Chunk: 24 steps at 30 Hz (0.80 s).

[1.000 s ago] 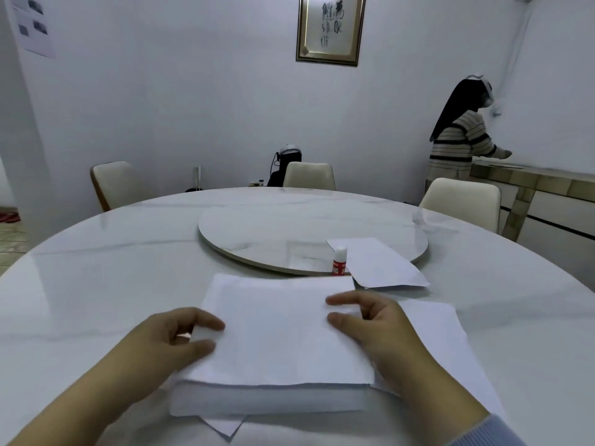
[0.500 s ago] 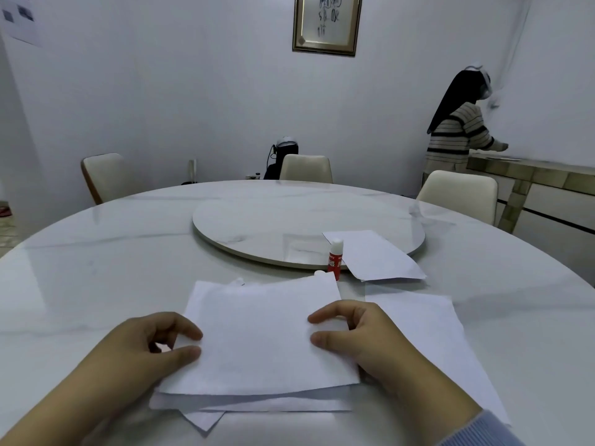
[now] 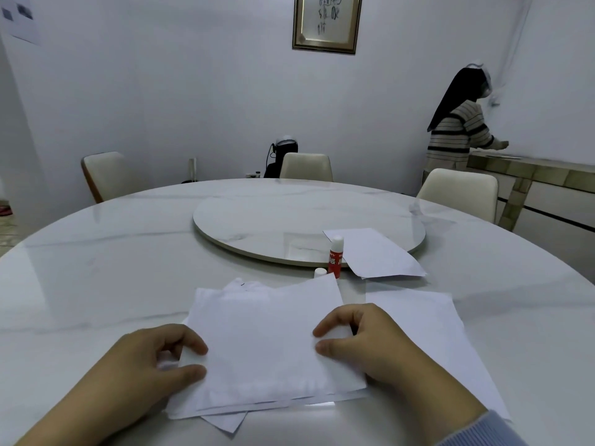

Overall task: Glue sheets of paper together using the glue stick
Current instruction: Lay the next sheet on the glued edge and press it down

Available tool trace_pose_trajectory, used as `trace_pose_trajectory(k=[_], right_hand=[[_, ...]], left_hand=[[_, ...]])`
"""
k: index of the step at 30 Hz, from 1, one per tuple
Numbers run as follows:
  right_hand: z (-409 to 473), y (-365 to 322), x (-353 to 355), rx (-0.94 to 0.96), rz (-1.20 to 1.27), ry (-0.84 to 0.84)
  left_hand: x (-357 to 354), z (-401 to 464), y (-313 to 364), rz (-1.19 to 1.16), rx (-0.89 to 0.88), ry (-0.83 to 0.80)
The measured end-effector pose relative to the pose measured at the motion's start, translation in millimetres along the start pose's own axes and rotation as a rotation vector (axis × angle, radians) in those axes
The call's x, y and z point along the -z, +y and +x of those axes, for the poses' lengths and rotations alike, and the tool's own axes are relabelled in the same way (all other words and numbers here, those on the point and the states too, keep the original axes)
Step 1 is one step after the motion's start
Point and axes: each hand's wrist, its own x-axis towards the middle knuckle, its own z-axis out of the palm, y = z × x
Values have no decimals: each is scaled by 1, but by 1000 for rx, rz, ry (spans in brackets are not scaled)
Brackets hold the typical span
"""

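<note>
Top sheet [image 3: 267, 342] pinched at both edges by left hand [image 3: 154, 365] and right hand [image 3: 360, 342], lower centre; edges best squared over stack [image 3: 225, 420] before pressing.

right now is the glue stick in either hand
No, the glue stick stands upright on the table beyond the paper stack, while the left hand and right hand grip the stack's sides.

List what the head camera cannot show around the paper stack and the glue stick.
- Sheets under the top white paper sheet: covered, count unclear.
- Red glue stick: base hidden behind that sheet's corner.
- Small white cap: mostly hidden likewise.
- Glued areas: invisible.
</note>
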Motion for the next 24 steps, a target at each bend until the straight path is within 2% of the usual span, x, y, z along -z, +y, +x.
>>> trace_pose_trajectory(k=[24], right_hand=[[-6,-7,2,-38,-42,-66]], left_hand=[[1,0,-14,-27,20,-66]])
